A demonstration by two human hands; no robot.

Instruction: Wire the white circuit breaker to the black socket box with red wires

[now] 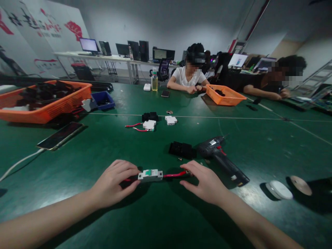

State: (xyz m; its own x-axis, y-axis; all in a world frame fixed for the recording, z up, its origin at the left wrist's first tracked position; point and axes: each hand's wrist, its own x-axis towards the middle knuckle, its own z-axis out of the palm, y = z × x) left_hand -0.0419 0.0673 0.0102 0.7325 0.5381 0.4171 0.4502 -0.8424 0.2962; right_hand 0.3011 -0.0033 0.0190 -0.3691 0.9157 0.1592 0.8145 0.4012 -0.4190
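A white circuit breaker [150, 175] with a green switch lies in front of me, between my hands. My left hand [116, 181] has its thumb and fingertips closed about the breaker's left end, where a bit of red wire shows. Out of the right end runs another red wire [175, 175] with a metal terminal at its tip. The fingertips of my right hand [203, 181] reach that terminal, while the thumb stays apart below. Just beyond lie a black plastic housing [182, 149] and a small screw [180, 159]. A dark cordless screwdriver [220, 157] rests beyond my right hand.
Farther up the green table are another wired breaker [149, 125], a white breaker [171, 120] and a black part [149, 116]. To the left stand an orange basket [46, 116], a blue bin [105, 104] and a phone [61, 136]. Two people sit opposite, near another orange basket [225, 99].
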